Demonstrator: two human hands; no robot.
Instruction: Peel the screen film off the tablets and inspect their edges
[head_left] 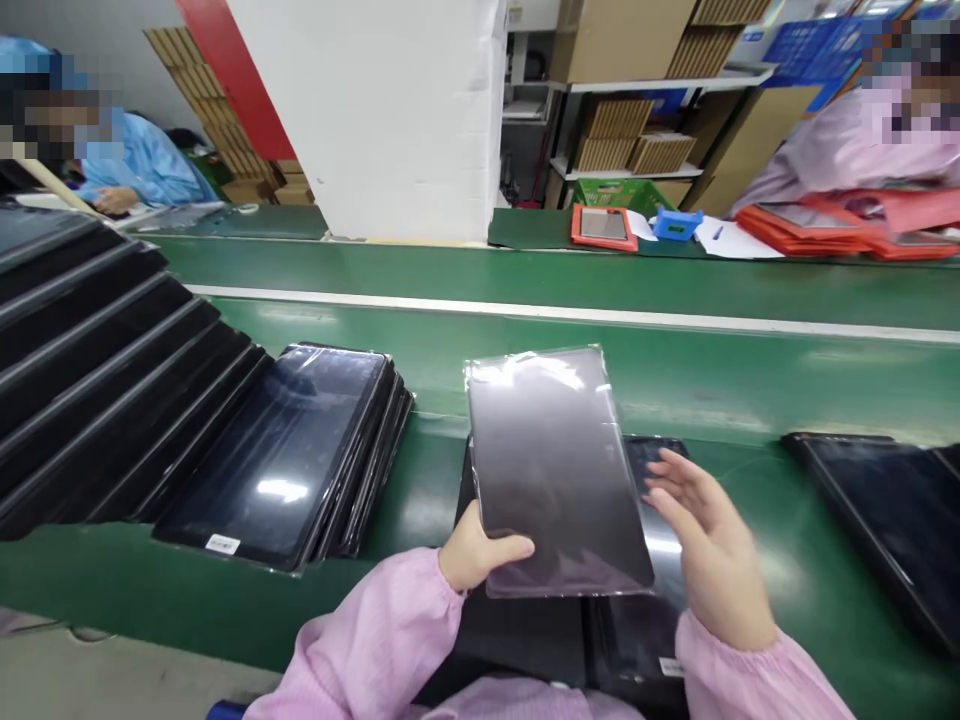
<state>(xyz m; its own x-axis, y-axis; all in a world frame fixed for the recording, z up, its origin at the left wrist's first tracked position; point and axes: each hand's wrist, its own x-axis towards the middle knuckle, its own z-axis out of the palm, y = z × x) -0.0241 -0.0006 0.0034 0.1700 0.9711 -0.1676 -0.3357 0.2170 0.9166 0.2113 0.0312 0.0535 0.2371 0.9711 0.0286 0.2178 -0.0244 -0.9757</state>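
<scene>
Wrapped dark panel (555, 470) pinched in the left hand (472, 550), right hand (716, 550) open beside it.
From my end, the left thumb presses on top at the panel's near-left corner; the right fingers are loosely spread just off its right edge. It's held over dark tablets (645, 630) on the green bench (427, 500). I've got a tablet stack (281, 455) left, more devices (892, 520) right, and a person in blue (161, 160) far left.

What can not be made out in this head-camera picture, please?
In the head view:
Most fingers of the left hand: hidden behind the wrapped panel.
Print on the white label at left: too small.
Dark tablets at right: cut off by picture's edge.
Tablet below right hand: partly covered by panel.
</scene>
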